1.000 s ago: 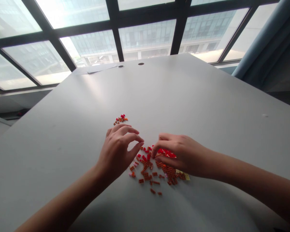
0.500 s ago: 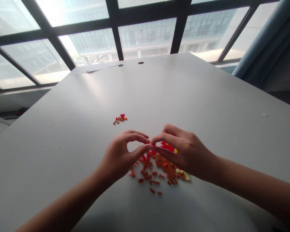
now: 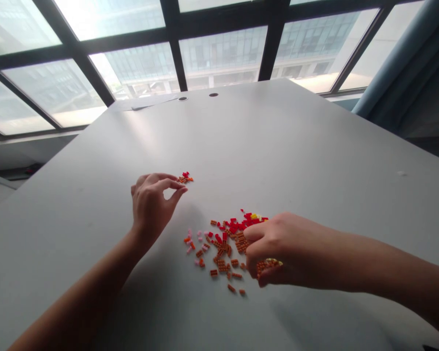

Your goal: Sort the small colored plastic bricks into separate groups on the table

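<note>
My left hand [image 3: 153, 201] is beside a small cluster of brown, red and orange toy bricks [image 3: 185, 179]. Its thumb and forefinger meet in a pinch just in front of the cluster; anything between the tips is too small to make out. Over the right side of a larger pile of toy bricks [image 3: 225, 246] is my right hand [image 3: 281, 248]. Its fingers are curled, with thumb and forefinger close together, and brown bricks show through the loop they form. What they hold, if anything, is hidden. The hand covers part of the pile.
Pink and orange bricks [image 3: 190, 241] lie loose at the pile's left, yellow ones [image 3: 256, 216] at its back. The white table [image 3: 314, 161] has paper sheets [image 3: 142, 102] and two round cable holes at its far edge. Windows and a blue curtain [image 3: 395, 73] stand beyond.
My hands were together above the pile and have parted. The left moved away and to the left, up to the small cluster. The right came down onto the pile's right side.
</note>
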{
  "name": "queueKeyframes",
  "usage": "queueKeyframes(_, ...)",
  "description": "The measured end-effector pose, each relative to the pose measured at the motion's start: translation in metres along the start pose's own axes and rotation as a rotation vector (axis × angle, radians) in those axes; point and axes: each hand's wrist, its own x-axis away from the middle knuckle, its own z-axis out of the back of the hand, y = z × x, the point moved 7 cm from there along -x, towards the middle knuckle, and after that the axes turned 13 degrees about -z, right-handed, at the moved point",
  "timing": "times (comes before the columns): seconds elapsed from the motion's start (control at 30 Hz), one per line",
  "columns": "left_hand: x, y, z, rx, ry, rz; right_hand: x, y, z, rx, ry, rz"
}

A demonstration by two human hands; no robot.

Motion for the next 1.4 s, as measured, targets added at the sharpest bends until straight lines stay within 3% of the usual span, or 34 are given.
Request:
queueKeyframes(0.13,0.005,-0.017,-0.006,-0.104,0.009,-0.016,-0.004,0.003,-0.009,0.088,-0.015,-0.038)
queueKeyframes(0.3,0.005,-0.016,-0.008,-0.190,-0.017,-0.054,-0.005,0.004,-0.012,0.073,0.003,-0.040)
queueKeyframes(0.47,0.004,-0.012,-0.008,-0.315,-0.041,-0.050,-0.009,0.009,-0.005,-0.092,0.003,-0.062)
queueKeyframes(0.63,0.004,-0.009,-0.005,-0.353,0.019,-0.113,-0.018,0.028,0.006,-0.301,0.146,-0.195)
queueKeyframes(0.73,0.003,0.008,0.003,-0.356,0.102,-0.210,-0.020,0.041,0.009,-0.401,0.257,-0.300)
queueKeyframes(0.87,0.006,0.060,0.021,-0.164,0.212,-0.416,-0.020,0.055,0.007,-0.560,0.338,-0.431)
queueKeyframes(1.0,0.008,0.093,0.030,0.121,0.203,-0.404,-0.018,0.059,0.005,-0.658,0.421,-0.480)
queueKeyframes(1.23,0.011,0.097,0.025,0.304,0.153,-0.348,-0.010,0.045,0.011,-0.574,0.631,-0.352)
queueKeyframes(1.4,0.009,0.094,0.023,0.273,0.124,-0.354,-0.011,0.043,0.014,-0.524,0.623,-0.294)
